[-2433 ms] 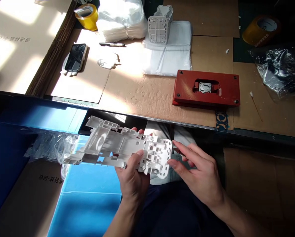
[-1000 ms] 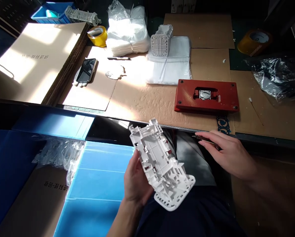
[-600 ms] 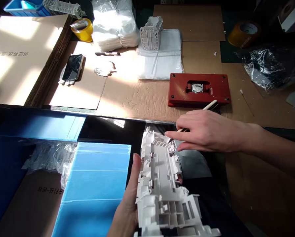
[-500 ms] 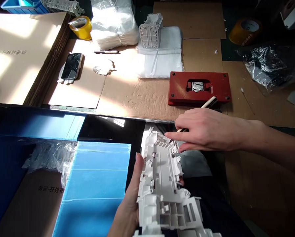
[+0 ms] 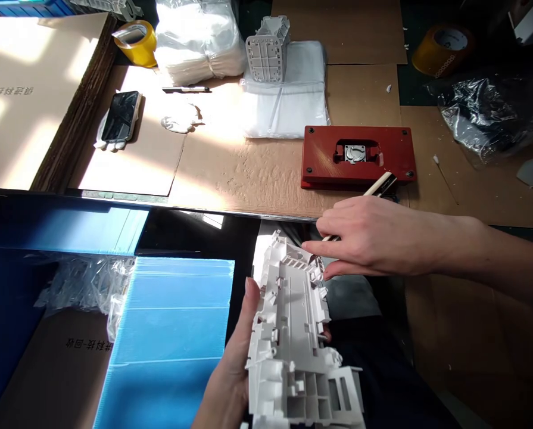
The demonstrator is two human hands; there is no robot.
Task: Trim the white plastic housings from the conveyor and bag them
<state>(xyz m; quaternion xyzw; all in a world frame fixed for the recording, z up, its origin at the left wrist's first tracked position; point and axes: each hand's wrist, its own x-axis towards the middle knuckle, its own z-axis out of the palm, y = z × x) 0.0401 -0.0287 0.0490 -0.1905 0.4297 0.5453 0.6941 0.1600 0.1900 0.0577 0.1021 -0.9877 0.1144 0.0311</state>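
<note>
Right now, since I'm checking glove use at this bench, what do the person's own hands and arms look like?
The left hand and right hand are bare, with no gloves, rings or watch in view. The right forearm is bare too, with no sleeve showing on it.

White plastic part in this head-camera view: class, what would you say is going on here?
A person holds a white moulded plastic part in the left hand. The right hand grips a slim pale-handled tool, with its fingertips at the part's upper end. Beyond them, on cardboard sheets, sit a red block with a metal piece in its recess and a similar white part on white bags.
</note>
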